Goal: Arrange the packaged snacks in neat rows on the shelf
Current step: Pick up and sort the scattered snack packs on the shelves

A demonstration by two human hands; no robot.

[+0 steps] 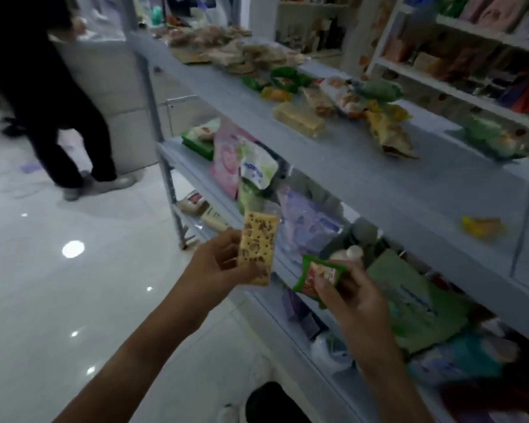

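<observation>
Two packs are off the shelf: left hand [217, 264] grips a clear-wrapped speckled yellow cracker bar [257, 248], right hand [348, 296] pinches a green-edged red snack packet [316, 277], while the pale blue top shelf [364, 178] holds scattered snacks, so little looks done.

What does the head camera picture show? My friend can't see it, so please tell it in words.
A person's left hand holds a clear-wrapped speckled cracker pack and the right hand pinches a small green snack packet, both in front of a pale blue shelf. Mixed snack packs lie scattered on its top.
</observation>
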